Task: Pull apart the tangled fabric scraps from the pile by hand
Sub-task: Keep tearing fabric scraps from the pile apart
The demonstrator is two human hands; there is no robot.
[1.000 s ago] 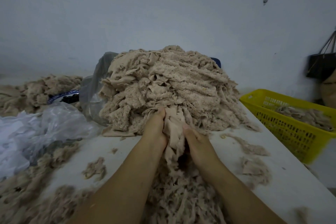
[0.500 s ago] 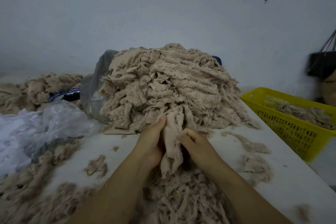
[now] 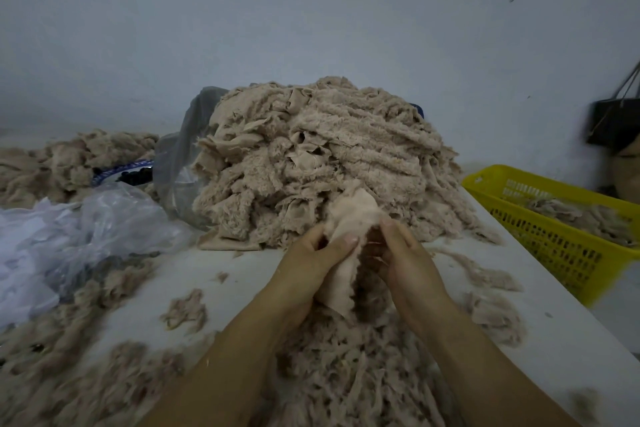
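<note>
1. The left hand (image 3: pixel 311 263) holds a pale fabric scrap (image 3: pixel 349 215). Its fingers (image 3: pixel 341 244) are curled tight on the scrap's left side, with the thumb pressed on the front.
2. The right hand (image 3: pixel 405 263) grips the same scrap from the right. Its fingers (image 3: pixel 388 224) are bent and closed on the cloth.
3. The scrap is long. It runs from the front of the big pile (image 3: pixel 311 156) down between both hands. Its top end points to the pile. Its bottom end hangs toward the loose scraps (image 3: pixel 346 374) on the table (image 3: pixel 242 274).
4. A second ago both hands were pushed into the foot of the pile. Now they are pulled back a little, and the scrap's top is bunched in a lump above them.
5. A yellow basket (image 3: pixel 554 253) stands to the right.
</note>
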